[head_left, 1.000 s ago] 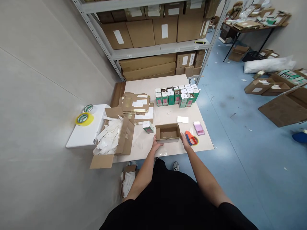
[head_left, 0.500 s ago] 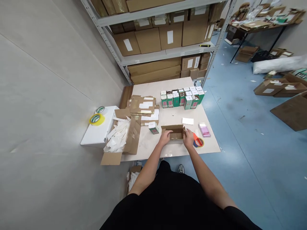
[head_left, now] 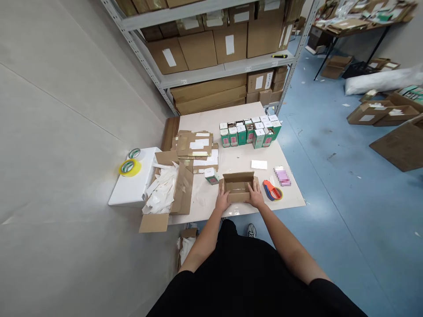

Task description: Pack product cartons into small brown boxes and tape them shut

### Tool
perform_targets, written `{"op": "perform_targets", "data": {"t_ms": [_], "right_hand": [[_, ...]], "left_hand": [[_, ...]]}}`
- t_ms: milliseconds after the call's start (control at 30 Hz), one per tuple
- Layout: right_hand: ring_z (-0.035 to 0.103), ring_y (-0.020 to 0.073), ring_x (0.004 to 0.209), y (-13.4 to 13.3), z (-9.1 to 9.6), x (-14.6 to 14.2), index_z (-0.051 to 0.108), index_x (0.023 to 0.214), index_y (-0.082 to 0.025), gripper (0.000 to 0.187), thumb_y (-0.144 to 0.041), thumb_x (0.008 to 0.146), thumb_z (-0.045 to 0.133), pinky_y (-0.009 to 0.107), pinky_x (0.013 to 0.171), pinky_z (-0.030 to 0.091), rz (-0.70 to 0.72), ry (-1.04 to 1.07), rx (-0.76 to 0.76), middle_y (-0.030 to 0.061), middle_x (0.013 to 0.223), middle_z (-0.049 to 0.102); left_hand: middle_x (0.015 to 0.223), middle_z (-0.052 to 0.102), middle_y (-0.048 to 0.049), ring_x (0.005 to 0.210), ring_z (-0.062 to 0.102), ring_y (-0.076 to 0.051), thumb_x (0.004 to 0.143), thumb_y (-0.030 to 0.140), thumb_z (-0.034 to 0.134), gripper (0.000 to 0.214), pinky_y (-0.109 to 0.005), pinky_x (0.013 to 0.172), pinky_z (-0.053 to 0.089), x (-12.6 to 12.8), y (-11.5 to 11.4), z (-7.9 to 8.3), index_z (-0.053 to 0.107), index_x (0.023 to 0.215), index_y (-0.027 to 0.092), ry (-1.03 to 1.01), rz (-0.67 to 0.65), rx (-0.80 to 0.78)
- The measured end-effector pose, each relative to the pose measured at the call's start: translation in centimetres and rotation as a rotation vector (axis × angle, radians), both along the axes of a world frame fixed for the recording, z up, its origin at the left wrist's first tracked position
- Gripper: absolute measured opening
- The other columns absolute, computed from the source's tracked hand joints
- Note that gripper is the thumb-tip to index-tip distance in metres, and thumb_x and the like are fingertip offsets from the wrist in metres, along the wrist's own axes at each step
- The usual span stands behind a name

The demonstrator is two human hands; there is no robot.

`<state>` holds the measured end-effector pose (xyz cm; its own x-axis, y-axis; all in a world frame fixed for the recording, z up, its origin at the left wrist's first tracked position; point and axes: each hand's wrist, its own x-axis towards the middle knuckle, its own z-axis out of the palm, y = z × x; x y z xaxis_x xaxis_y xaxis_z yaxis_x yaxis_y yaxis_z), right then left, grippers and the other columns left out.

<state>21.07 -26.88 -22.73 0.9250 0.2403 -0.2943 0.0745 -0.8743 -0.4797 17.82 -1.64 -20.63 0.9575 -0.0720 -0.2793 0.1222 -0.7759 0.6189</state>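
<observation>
A small open-topped cardboard box (head_left: 238, 198) stands near the front edge of the table, and its inside looks bare. My left hand (head_left: 223, 200) grips its left front corner, fingers along the outer side. At the opposite corner my right hand (head_left: 255, 196) holds the box the same way, its fingers by the right wall. Just left of the box is a single white-and-green carton (head_left: 211, 175). To the right lies an orange and blue tape dispenser (head_left: 272, 191), near a blurred pink item (head_left: 282, 176). A white slip (head_left: 259, 164) rests behind the box.
Several green-and-white cartons (head_left: 249, 132) stand at the back of the table (head_left: 228, 165). Flattened cardboard (head_left: 194, 144) and a box of white paper scraps (head_left: 163, 187) are on the left. Tape rolls (head_left: 130, 167) sit on a white surface. A loaded shelf (head_left: 211, 70) rises behind.
My hands have moved from the top edges of the box down to its outer front corners. The front wall now stands up and shows as brown cardboard. The view has shifted slightly.
</observation>
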Motion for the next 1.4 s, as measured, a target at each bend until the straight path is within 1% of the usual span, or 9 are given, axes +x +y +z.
{"op": "perform_targets", "data": {"t_ms": [100,233,367,533,700,900,1133,1233,1400], "right_hand": [[0.002,0.0399,0.161,0.7,-0.2,0.1,0.031,0.163,-0.028,0.103,-0.048,0.077,0.083,0.056,0.122,0.030,-0.027,-0.023,-0.011,0.0099,0.176,-0.008],[0.006,0.0402,0.161,0.9,0.2,-0.1,0.039,0.160,-0.025,0.093,-0.038,0.078,0.081,0.053,0.120,0.034,-0.036,-0.023,-0.031,0.0088,0.176,-0.009],[0.011,0.0441,0.159,0.6,1.0,-0.1,0.038,0.160,-0.025,0.092,-0.050,0.080,0.076,0.063,0.121,0.027,-0.036,0.000,-0.043,0.0110,0.176,0.005],[0.014,0.0399,0.160,1.0,1.9,0.4,0.042,0.157,-0.019,0.082,-0.055,0.087,0.065,0.063,0.126,0.016,-0.082,-0.144,0.072,0.0178,0.168,0.032],[0.016,0.0382,0.159,3.6,4.3,0.1,0.050,0.149,-0.019,0.066,-0.051,0.091,0.056,0.062,0.127,0.023,-0.016,-0.301,0.341,0.0157,0.167,0.034],[0.019,0.0397,0.158,10.0,9.2,-0.9,0.050,0.150,-0.023,0.063,-0.046,0.093,0.059,0.064,0.125,0.028,0.161,-0.277,0.450,0.0117,0.169,0.029],[0.032,0.0320,0.153,20.4,14.3,-1.4,0.054,0.148,-0.024,0.055,-0.042,0.096,0.057,0.051,0.125,0.033,0.376,-0.351,0.469,0.0101,0.166,0.035],[0.035,0.0316,0.152,26.0,15.0,-1.2,0.055,0.147,-0.024,0.053,-0.039,0.096,0.058,0.051,0.123,0.034,0.504,-0.363,0.434,0.0108,0.164,0.039],[0.037,0.0322,0.150,35.5,13.9,-0.4,0.055,0.148,-0.022,0.058,-0.041,0.094,0.065,0.050,0.123,0.034,0.710,-0.313,0.350,0.0130,0.163,0.041]], "left_hand": [[0.176,-0.008,-0.0102,0.161,0.013,-0.037,0.074,0.029,0.088,0.051,-0.052,0.123,0.034,-0.1,-0.6,-0.9,0.067,0.119,0.019,-0.036,0.029,-0.058],[0.177,-0.004,-0.0073,0.159,0.024,-0.034,0.082,0.019,0.078,0.031,-0.049,0.122,0.037,0.2,-0.5,-0.6,0.069,0.111,0.019,-0.031,0.023,-0.066],[0.176,0.006,-0.0085,0.159,0.022,-0.034,0.086,0.013,0.069,0.018,-0.053,0.125,0.032,-0.7,-0.7,-0.3,0.073,0.103,0.017,-0.100,0.069,-0.056],[0.176,0.010,-0.0044,0.161,0.013,-0.035,0.084,0.008,0.066,0.022,-0.056,0.127,0.029,-3.9,-1.9,-0.6,0.074,0.101,0.018,-0.127,0.115,-0.032],[0.176,0.008,-0.0002,0.162,0.001,-0.036,0.086,0.009,0.066,0.021,-0.060,0.128,0.024,-8.8,-1.5,0.5,0.073,0.102,0.020,-0.153,0.181,0.038],[0.176,0.010,-0.0014,0.162,0.009,-0.036,0.090,0.015,0.064,0.016,-0.060,0.127,0.026,-14.4,2.2,3.3,0.073,0.103,0.021,-0.218,0.360,0.055],[0.175,0.014,-0.0016,0.155,0.030,-0.035,0.090,0.016,0.064,0.014,-0.053,0.124,0.035,-19.1,6.9,5.0,0.073,0.100,0.021,-0.230,0.467,0.029],[0.175,0.015,0.0022,0.153,0.032,-0.036,0.091,0.020,0.066,0.012,-0.054,0.122,0.037,-21.3,8.8,5.0,0.074,0.099,0.023,-0.214,0.516,0.000],[0.174,0.020,0.0040,0.153,0.031,-0.038,0.088,0.021,0.071,0.012,-0.055,0.122,0.037,-24.4,11.8,4.5,0.077,0.097,0.024,-0.204,0.570,-0.032]]}}
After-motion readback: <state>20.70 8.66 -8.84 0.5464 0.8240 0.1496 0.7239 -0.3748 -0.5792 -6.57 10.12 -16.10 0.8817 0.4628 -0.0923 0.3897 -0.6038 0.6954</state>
